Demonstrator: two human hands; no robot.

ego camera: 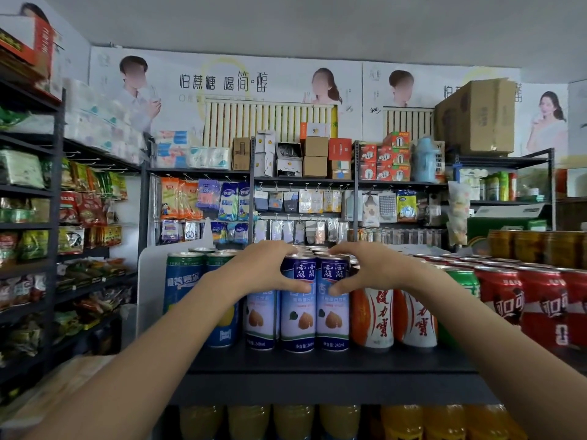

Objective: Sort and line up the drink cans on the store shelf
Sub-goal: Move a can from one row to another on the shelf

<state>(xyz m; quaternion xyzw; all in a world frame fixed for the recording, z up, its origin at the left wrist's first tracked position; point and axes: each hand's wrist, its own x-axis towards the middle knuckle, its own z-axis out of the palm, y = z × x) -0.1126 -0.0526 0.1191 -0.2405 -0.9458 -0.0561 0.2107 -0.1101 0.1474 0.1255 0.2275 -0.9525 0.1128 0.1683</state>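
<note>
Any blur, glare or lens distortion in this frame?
Head view: wide-angle bending curves the shelves at the edges; side snack racks are smeared, while the blue-and-white cans and both hands, left and right, stay fairly sharp; lighting even, no strong glare.

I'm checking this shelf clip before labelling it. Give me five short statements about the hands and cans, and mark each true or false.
1. Both hands grip the blue-and-white cans at the front of the shelf. True: the left hand and right hand curl round the blue-and-white cans, thumbs on the fronts.
2. The red cans stand left of the blue-and-white ones. False: the red cans stand far right.
3. Orange-and-white cans stand just right of the held cans. True.
4. The held cans lie on their sides. False: they stand upright.
5. Bottles of yellow drink fill the shelf below. True.
</note>
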